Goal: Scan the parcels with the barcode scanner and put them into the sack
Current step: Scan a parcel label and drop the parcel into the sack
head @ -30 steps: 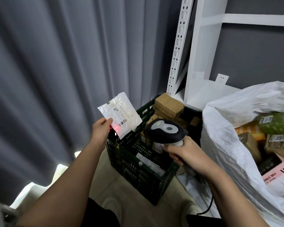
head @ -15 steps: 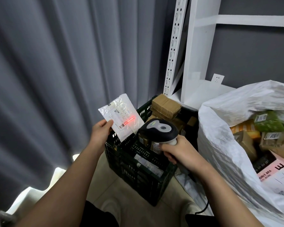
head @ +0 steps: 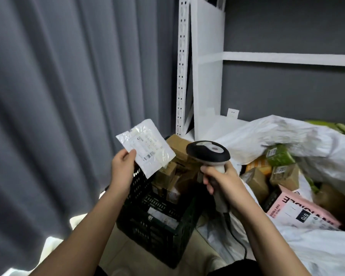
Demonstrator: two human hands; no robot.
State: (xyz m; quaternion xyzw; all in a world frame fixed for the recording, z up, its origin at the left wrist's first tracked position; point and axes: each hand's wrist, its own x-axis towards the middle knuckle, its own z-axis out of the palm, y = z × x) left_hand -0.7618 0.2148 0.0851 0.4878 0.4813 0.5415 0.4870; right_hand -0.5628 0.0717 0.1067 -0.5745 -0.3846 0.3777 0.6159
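My left hand [head: 122, 165] pinches the lower left corner of a flat white plastic parcel [head: 147, 146] with a printed label, held up above the crate. My right hand [head: 221, 181] grips the handle of a black and white barcode scanner [head: 208, 152], its head facing the parcel from the right. No red scan light shows on the label. To the right, the open white woven sack [head: 287, 136] holds several parcels, among them a pink box [head: 301, 212] and a green packet [head: 279, 155].
A dark green plastic crate [head: 163, 220] with brown cardboard boxes stands on the floor below my hands. White metal shelving [head: 205, 72] rises behind it. Grey curtains [head: 58, 96] fill the left side. The scanner's cable [head: 237, 240] hangs down by my right forearm.
The red scan line that lay on the parcel's label has gone out. Both hands, with parcel and scanner, have shifted slightly right toward the sack, and the view has turned that way.
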